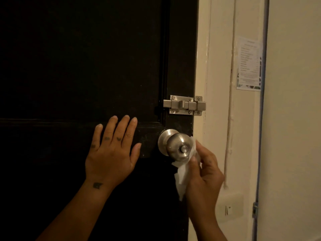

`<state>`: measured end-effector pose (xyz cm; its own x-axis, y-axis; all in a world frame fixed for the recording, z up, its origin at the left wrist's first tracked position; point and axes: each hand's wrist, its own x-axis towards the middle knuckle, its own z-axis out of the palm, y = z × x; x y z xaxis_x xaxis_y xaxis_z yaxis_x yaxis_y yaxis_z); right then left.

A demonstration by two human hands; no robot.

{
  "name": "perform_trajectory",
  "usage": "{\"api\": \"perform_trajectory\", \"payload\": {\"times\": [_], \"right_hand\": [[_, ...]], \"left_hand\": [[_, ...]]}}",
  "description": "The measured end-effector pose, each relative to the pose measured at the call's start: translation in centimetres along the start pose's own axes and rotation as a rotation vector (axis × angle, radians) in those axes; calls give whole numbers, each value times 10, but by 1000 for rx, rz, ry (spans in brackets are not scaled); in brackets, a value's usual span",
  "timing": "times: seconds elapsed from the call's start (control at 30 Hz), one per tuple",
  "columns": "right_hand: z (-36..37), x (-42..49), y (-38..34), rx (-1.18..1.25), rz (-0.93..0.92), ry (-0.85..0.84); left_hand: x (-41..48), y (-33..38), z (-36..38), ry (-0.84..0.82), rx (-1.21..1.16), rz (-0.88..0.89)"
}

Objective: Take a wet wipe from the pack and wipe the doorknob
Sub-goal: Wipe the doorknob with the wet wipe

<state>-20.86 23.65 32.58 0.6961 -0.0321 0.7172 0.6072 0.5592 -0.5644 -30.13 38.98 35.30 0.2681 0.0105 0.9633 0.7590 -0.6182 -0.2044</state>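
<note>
Lower middle of the frame, just right of centre, is where it's all happening: the doorknob (177, 146) sits on the dark door (78, 66), right under the sliding bolt latch (184, 105). Your right hand (203, 173) is the one on the job, pinching the wet wipe (182, 174) between thumb and fingers and pressing it against the knob's right and lower side, with the loose tail of the wipe hanging down below. So the knob lies just up and to the left of that hand, touching through the wipe.

Your left hand (111, 153) is spread flat and wide on the door, holding nothing, just beside the knob on its left. Looks like bracing to me.

The knob's axis sticks straight out of the door toward you, its small centre button facing the camera. My guess is the next wipe has to curl around that axis, over the top and onto the left side, since those look uncovered. The pack isn't in view.
</note>
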Motion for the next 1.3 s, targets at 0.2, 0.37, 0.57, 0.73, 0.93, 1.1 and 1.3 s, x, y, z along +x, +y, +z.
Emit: {"api": "perform_trajectory", "payload": {"times": [0.2, 0.37, 0.57, 0.73, 0.93, 1.1, 1.3], "right_hand": [[-2, -22, -3, 68, 13, 94], [4, -15, 0, 200, 159, 181], [10, -28, 3, 198, 164, 144], [2, -18, 3, 73, 71, 211], [5, -30, 15, -43, -181, -39], [-21, -28, 18, -220, -465, -165], [-43, 18, 10, -646, -771, -313]], "left_hand": [[-1, 1, 1, 8, 16, -7], [0, 0, 1, 7, 25, -5], [-1, 0, 2, 21, 31, -3], [0, 1, 1, 16, 15, 2], [-1, 1, 2, -8, 26, -11], [0, 0, 1, -3, 26, -4], [0, 0, 3, 4, 19, -7]]}}
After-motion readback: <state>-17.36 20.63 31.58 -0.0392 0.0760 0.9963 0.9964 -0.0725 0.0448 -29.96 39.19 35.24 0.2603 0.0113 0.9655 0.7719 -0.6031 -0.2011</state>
